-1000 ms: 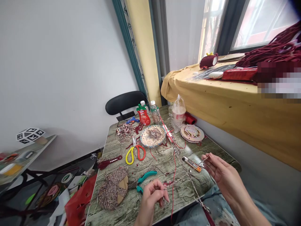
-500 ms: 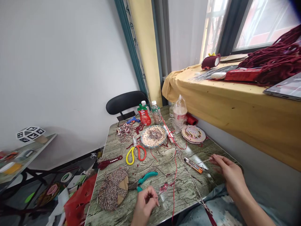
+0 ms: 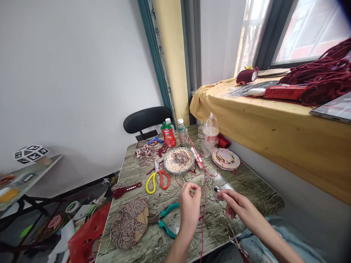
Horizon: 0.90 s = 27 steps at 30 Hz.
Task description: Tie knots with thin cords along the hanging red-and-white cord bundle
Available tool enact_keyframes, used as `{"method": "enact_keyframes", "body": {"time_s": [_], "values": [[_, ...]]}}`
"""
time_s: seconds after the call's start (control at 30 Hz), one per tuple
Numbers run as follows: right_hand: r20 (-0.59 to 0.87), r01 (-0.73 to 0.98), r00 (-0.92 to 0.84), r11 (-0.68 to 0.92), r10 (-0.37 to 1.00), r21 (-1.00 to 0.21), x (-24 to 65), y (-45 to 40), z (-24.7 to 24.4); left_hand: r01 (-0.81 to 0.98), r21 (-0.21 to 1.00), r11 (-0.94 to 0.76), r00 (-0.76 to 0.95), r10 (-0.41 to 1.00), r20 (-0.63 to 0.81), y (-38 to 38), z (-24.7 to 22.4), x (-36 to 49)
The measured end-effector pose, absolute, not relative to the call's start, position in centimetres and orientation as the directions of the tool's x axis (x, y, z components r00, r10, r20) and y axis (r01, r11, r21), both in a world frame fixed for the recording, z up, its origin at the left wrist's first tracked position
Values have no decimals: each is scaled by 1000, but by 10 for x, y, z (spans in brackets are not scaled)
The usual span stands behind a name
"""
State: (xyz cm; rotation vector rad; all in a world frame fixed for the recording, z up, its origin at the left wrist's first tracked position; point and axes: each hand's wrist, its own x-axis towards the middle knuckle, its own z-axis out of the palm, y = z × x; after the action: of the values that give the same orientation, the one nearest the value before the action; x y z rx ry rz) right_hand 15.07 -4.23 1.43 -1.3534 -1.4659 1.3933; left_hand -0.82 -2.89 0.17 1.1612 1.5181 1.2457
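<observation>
My left hand (image 3: 189,204) is raised over the table with thumb and fingers pinched together; whatever they hold is too small to make out. Bent over the braided cord (image 3: 229,221), my right hand (image 3: 238,204) has its fingers curled and covers most of a lighter, whose metal top (image 3: 217,189) shows at the fingertips. Whether it grips the lighter or a strand is hidden. The mottled cord runs from the bottle down to the front table edge, beside a thin red cord (image 3: 203,219). Teal-handled pliers (image 3: 166,228) lie left of my left hand.
Yellow-and-red scissors (image 3: 157,179), a yarn-wound card (image 3: 128,223) and a woven plate of thread scraps (image 3: 171,170) lie on the table. Behind stand a red pouch (image 3: 169,137), a bottle (image 3: 182,135) and a bagged cup (image 3: 210,133). A cloth-covered ledge (image 3: 260,113) runs along the right.
My left hand has moved up and right, away from the pliers. My right hand has swung left from the outstretched strand to the lighter, now mostly covered.
</observation>
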Motion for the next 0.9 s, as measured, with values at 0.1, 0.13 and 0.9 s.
{"method": "enact_keyframes", "body": {"time_s": [0.1,0.13,0.9], "values": [[-165,238,-219,-111,962,-965,153,-41,10,130,984,124,-124,986,-108,-21,0,-2],[-151,267,-198,-95,968,-959,153,-41,9,110,981,158,-67,986,-151,-20,-1,0],[60,774,-107,121,992,-621,141,-50,22,-130,939,318,189,938,-291,-20,1,-2]]}}
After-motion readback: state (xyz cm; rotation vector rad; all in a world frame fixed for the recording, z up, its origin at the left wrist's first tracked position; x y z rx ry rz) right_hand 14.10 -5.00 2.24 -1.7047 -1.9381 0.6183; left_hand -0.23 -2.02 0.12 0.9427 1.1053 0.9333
